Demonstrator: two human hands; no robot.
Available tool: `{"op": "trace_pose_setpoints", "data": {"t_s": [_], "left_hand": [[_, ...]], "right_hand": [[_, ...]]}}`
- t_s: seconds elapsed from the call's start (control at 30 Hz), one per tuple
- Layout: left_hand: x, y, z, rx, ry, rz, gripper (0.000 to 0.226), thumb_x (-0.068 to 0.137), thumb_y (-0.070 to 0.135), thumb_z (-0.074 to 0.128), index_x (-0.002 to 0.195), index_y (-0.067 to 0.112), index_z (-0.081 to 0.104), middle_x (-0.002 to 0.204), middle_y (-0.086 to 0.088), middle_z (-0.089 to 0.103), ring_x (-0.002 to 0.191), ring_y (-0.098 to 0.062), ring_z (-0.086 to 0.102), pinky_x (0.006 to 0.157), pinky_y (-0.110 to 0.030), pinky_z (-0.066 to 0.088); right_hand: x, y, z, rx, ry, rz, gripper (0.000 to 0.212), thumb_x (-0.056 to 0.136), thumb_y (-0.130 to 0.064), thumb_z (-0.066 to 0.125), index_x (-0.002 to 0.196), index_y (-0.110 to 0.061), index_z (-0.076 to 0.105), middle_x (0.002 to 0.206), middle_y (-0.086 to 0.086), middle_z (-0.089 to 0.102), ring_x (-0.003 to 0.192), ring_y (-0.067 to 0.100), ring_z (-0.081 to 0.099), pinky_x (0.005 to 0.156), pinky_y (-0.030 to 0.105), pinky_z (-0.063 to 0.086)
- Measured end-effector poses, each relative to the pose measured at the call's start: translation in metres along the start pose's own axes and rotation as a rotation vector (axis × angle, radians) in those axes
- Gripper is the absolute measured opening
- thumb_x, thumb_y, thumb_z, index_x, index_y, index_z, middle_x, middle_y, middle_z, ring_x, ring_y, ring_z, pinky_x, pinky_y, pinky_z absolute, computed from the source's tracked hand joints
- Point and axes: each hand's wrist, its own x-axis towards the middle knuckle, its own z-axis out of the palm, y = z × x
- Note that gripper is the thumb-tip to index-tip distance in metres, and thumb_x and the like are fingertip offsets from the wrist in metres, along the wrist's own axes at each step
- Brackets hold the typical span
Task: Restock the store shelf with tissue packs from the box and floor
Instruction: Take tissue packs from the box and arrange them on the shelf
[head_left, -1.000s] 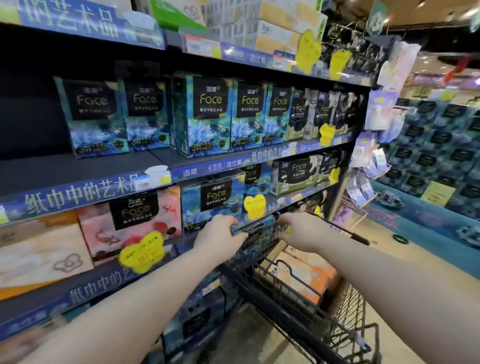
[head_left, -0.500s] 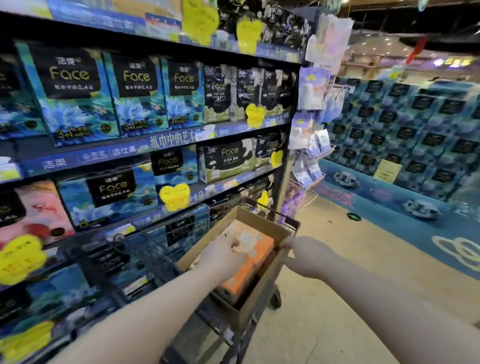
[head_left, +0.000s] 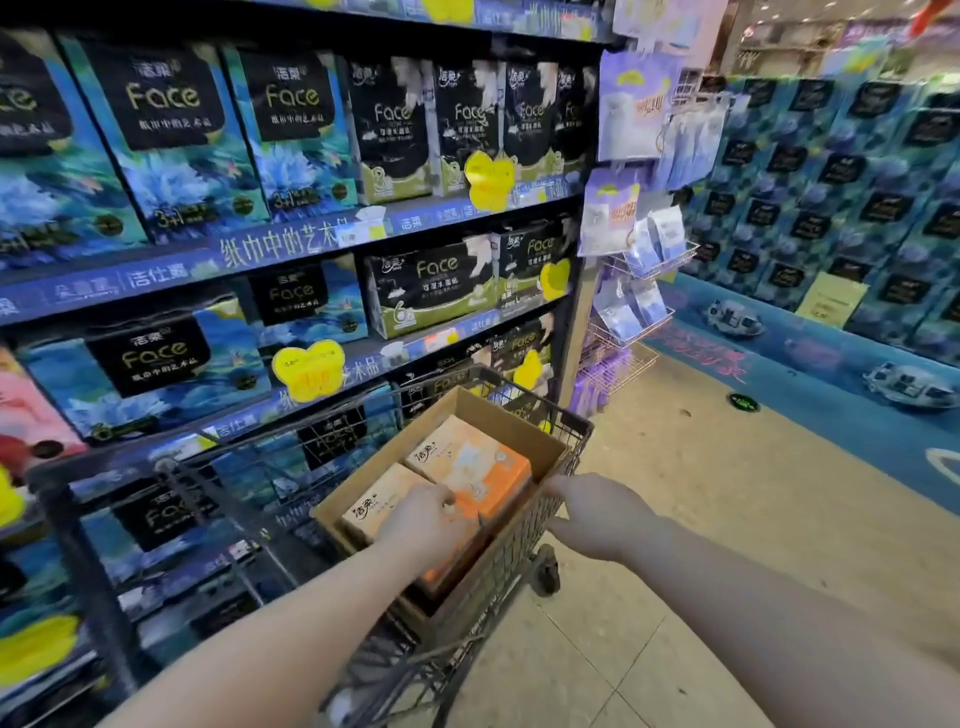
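Note:
A brown cardboard box (head_left: 470, 410) sits in a black wire shopping cart (head_left: 574, 423) beside the store shelf (head_left: 291, 244). Two orange tissue packs lie inside the box. My left hand (head_left: 421, 525) is down in the box on the nearer orange tissue pack (head_left: 371, 506), its fingers curled over the pack's far edge at the gap to the farther pack (head_left: 478, 462). Outside the cart on the right, my right hand (head_left: 602, 514) has its relaxed fingertips touching the rim where box and wire meet. The shelf rows hold blue and black "Face" tissue packs.
A wire rack (head_left: 631, 312) with small purple and white packets hangs at the shelf's right end. Across the tiled aisle floor (head_left: 691, 488) stands a blue wall display of stacked packs (head_left: 841, 176). Yellow price tags (head_left: 309, 366) hang off the shelf edges.
The view has swung right along the shelf and closer to the cart. My left hand left the cart's rim and went into the box onto a pack; my right hand stays at the rim.

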Motion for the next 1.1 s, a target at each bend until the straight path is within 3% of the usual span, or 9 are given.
{"op": "trace_pose_setpoints", "data": {"t_s": [0.1, 0.23, 0.3, 0.53, 0.73, 0.93, 1.1], "left_hand": [[0.035, -0.002, 0.012, -0.044, -0.010, -0.041, 0.050, 0.089, 0.044, 0.050, 0.133, 0.020, 0.048, 0.143, -0.002, 0.042, 0.099, -0.020, 0.058, 0.071, -0.028, 0.046], [0.084, -0.020, 0.029, -0.078, -0.052, -0.160, 0.050, 0.088, 0.050, 0.049, 0.130, 0.023, 0.050, 0.138, -0.001, 0.047, 0.121, -0.023, 0.051, 0.097, -0.032, 0.045], [0.110, -0.035, 0.035, -0.102, -0.098, -0.222, 0.054, 0.088, 0.049, 0.051, 0.132, 0.017, 0.050, 0.138, -0.004, 0.049, 0.123, -0.024, 0.051, 0.100, -0.032, 0.044], [0.184, -0.067, 0.037, -0.145, -0.151, -0.375, 0.046, 0.091, 0.039, 0.052, 0.130, 0.015, 0.051, 0.137, -0.006, 0.050, 0.121, -0.024, 0.051, 0.096, -0.029, 0.044], [0.208, -0.077, 0.059, -0.246, -0.145, -0.481, 0.051, 0.092, 0.035, 0.053, 0.139, 0.019, 0.041, 0.138, 0.000, 0.049, 0.115, -0.019, 0.056, 0.077, -0.020, 0.042], [0.234, -0.076, 0.078, -0.375, -0.139, -0.583, 0.049, 0.093, 0.036, 0.051, 0.135, 0.013, 0.045, 0.140, -0.006, 0.045, 0.124, -0.022, 0.049, 0.094, -0.027, 0.042], [0.276, -0.061, 0.099, -0.461, -0.109, -0.690, 0.051, 0.093, 0.035, 0.053, 0.137, 0.012, 0.042, 0.142, -0.007, 0.042, 0.126, -0.023, 0.046, 0.096, -0.029, 0.039]], "right_hand": [[0.033, 0.018, 0.002, -0.039, -0.025, -0.013, 0.035, 0.088, -0.033, 0.050, 0.122, -0.025, 0.053, 0.121, 0.001, 0.062, 0.112, 0.024, 0.057, 0.089, 0.041, 0.052], [0.091, 0.044, -0.003, -0.074, -0.086, 0.007, 0.035, 0.087, -0.032, 0.051, 0.122, -0.028, 0.053, 0.122, -0.002, 0.062, 0.112, 0.022, 0.057, 0.090, 0.040, 0.053], [0.124, 0.054, -0.008, -0.095, -0.125, 0.012, 0.036, 0.086, -0.032, 0.052, 0.122, -0.029, 0.054, 0.122, -0.004, 0.061, 0.113, 0.020, 0.057, 0.090, 0.039, 0.053], [0.225, 0.064, -0.009, -0.131, -0.237, -0.034, 0.036, 0.085, -0.028, 0.052, 0.121, -0.025, 0.055, 0.122, 0.002, 0.061, 0.115, 0.024, 0.056, 0.091, 0.035, 0.050], [0.292, 0.065, 0.022, -0.147, -0.399, -0.096, 0.039, 0.086, -0.035, 0.051, 0.124, -0.027, 0.053, 0.123, 0.002, 0.061, 0.111, 0.022, 0.058, 0.088, 0.032, 0.050], [0.368, 0.076, 0.057, -0.138, -0.473, -0.167, 0.045, 0.090, -0.035, 0.053, 0.134, -0.026, 0.046, 0.127, 0.005, 0.059, 0.115, 0.023, 0.057, 0.089, 0.027, 0.047], [0.419, 0.096, 0.094, -0.122, -0.523, -0.234, 0.051, 0.090, -0.035, 0.054, 0.136, -0.018, 0.041, 0.128, 0.009, 0.058, 0.114, 0.026, 0.057, 0.085, 0.029, 0.047]]}}
